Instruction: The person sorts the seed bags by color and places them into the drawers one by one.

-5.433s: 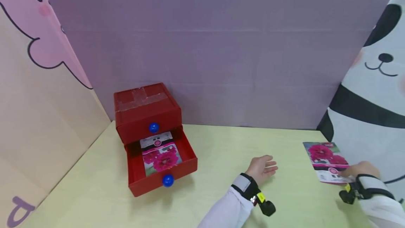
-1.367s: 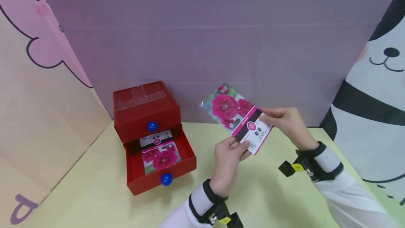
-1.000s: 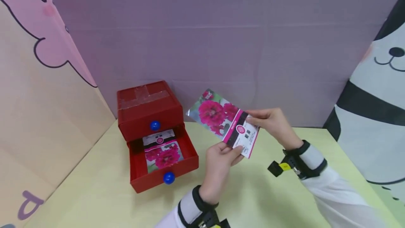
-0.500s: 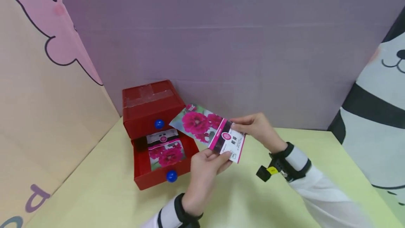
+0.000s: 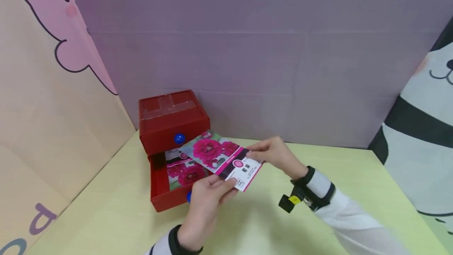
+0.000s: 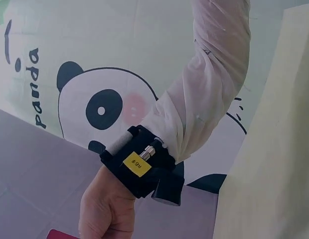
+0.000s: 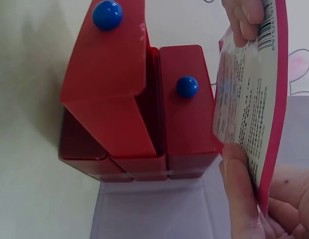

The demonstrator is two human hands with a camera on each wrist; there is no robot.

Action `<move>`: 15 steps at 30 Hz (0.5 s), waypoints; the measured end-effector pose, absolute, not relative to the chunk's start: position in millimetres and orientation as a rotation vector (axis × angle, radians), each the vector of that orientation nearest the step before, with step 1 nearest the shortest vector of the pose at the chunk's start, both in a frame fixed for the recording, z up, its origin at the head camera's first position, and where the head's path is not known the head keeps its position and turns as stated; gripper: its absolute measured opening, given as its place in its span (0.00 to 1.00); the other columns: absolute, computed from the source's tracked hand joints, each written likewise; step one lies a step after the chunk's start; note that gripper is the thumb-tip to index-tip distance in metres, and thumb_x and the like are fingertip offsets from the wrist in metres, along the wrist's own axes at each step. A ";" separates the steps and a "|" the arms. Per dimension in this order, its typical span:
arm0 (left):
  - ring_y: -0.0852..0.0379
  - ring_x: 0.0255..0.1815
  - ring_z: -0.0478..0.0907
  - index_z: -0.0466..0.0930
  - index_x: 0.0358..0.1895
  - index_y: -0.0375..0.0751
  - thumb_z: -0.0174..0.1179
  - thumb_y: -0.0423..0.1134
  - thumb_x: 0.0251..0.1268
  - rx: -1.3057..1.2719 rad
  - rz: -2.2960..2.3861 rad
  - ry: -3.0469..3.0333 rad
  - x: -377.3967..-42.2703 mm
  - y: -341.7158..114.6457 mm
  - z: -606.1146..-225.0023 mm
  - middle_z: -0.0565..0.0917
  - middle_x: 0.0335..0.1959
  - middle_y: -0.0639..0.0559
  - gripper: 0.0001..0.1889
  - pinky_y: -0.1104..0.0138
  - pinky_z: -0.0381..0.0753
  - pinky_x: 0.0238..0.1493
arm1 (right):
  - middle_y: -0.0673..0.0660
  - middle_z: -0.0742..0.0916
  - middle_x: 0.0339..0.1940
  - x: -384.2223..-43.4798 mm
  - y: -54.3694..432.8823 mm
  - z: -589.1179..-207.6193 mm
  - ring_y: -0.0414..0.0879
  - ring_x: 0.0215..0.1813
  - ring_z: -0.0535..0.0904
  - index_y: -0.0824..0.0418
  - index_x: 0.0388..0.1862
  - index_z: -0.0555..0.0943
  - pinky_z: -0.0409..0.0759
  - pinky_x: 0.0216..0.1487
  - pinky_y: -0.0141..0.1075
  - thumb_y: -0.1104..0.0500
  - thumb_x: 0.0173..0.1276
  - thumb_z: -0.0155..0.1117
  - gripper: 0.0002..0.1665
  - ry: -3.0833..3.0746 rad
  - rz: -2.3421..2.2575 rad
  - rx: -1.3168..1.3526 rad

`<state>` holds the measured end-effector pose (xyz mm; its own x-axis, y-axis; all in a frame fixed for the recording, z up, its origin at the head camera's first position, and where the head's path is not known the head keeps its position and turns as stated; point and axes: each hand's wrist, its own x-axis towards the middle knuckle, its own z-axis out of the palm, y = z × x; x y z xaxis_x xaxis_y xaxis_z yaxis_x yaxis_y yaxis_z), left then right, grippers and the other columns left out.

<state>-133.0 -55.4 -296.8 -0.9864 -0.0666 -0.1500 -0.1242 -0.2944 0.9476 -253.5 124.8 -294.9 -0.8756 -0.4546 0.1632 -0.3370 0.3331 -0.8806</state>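
Both hands hold a seed packet [image 5: 221, 156] with pink flowers and a white label, tilted over the pulled-out lower drawer [image 5: 159, 186] of a red chest. My left hand [image 5: 209, 204] pinches its near edge, thumb on top. At the far right edge, my right hand [image 5: 276, 154] pinches it between thumb and fingers. Inside the drawer lies a second seed packet [image 5: 189, 174], partly covered by the held one. The right wrist view shows the held packet's printed back [image 7: 249, 99] with a barcode. Only the right hand [image 6: 107, 206] and a sliver of packet show in the left wrist view.
The red chest's upper drawer [image 5: 159, 137] is closed, with a blue knob [image 5: 179, 138]. A second blue knob [image 5: 188, 196] on the lower drawer is mostly behind the left hand. A purple wall [image 5: 247, 50] backs the pale table [image 5: 318, 227], and printed side panels stand left and right.
The right hand earlier reached for the packet lying at the right of the table. Both hands then held it up, and it has moved left and down over the drawer.
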 end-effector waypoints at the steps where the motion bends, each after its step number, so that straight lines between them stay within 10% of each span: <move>1: 0.54 0.38 0.81 0.71 0.54 0.24 0.60 0.34 0.58 -0.265 2.488 1.846 -132.2 -58.6 -297.3 0.80 0.46 0.37 0.22 0.64 0.80 0.43 | 0.60 0.86 0.34 -253.1 123.3 -296.1 0.46 0.28 0.79 0.70 0.45 0.81 0.81 0.31 0.36 0.59 0.57 0.67 0.19 2.466 -1.585 -0.740; 15: 0.55 0.39 0.80 0.59 0.61 0.20 0.58 0.34 0.61 -0.407 2.579 1.805 -125.7 -95.3 -305.4 0.77 0.50 0.35 0.29 0.64 0.79 0.44 | 0.55 0.86 0.32 -246.6 97.2 -303.0 0.43 0.28 0.79 0.66 0.42 0.84 0.81 0.32 0.33 0.55 0.54 0.69 0.19 2.497 -1.453 -0.567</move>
<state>-125.7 -95.3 -305.4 -0.9666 -0.1723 -0.1899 -0.1195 -0.3529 0.9280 -246.6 97.2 -303.0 -0.9070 -0.4205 0.0222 -0.2270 0.4440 -0.8668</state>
